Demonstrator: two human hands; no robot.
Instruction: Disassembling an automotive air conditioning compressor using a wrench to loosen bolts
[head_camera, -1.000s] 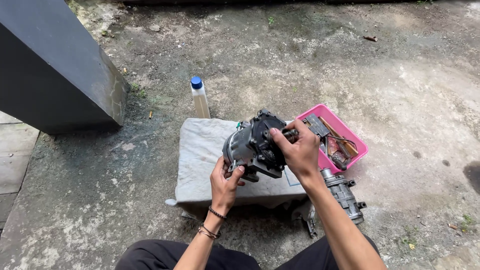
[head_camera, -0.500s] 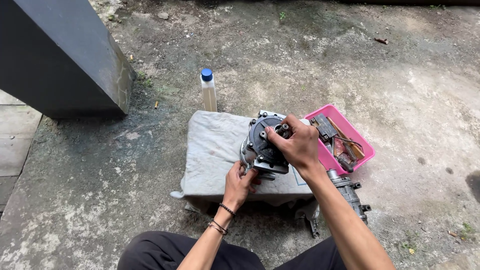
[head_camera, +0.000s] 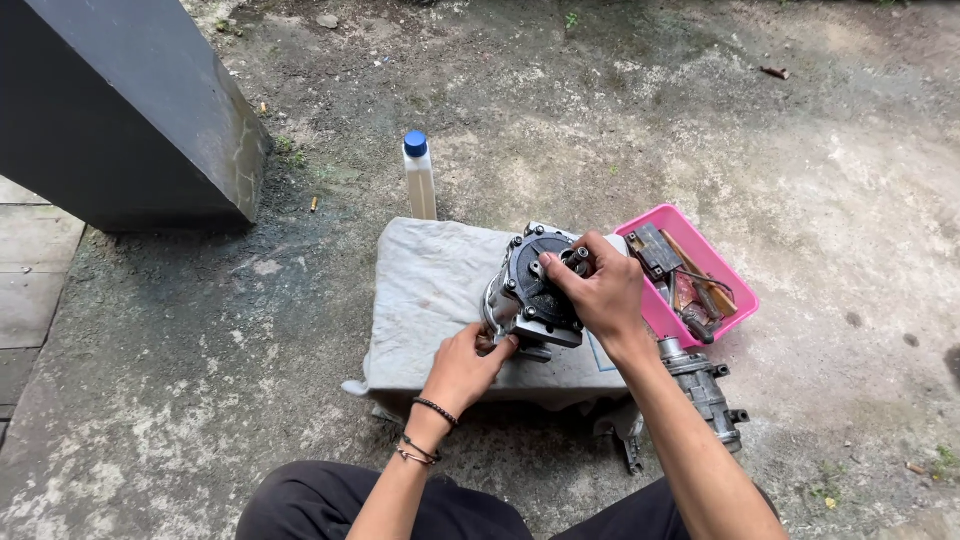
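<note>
Here, both hands, left hand (head_camera: 462, 362) and right hand (head_camera: 598, 290), clamped on compressor (head_camera: 530, 292); pink tray (head_camera: 738, 290) holds tools (head_camera: 685, 280).

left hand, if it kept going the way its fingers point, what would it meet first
The left hand points up and to the right, its fingertips already at the lower edge of the dark metal housing. That housing comes first; beyond it sits the right hand, though depth is hard to judge.

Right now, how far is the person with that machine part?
Done: the round dark engine part sits on the grey cloth, tools wait in the pink tray. In hand: the left hand steadies its bottom edge; the right hand works at its top face. Left: a second metal part lies untouched on the ground.
</note>
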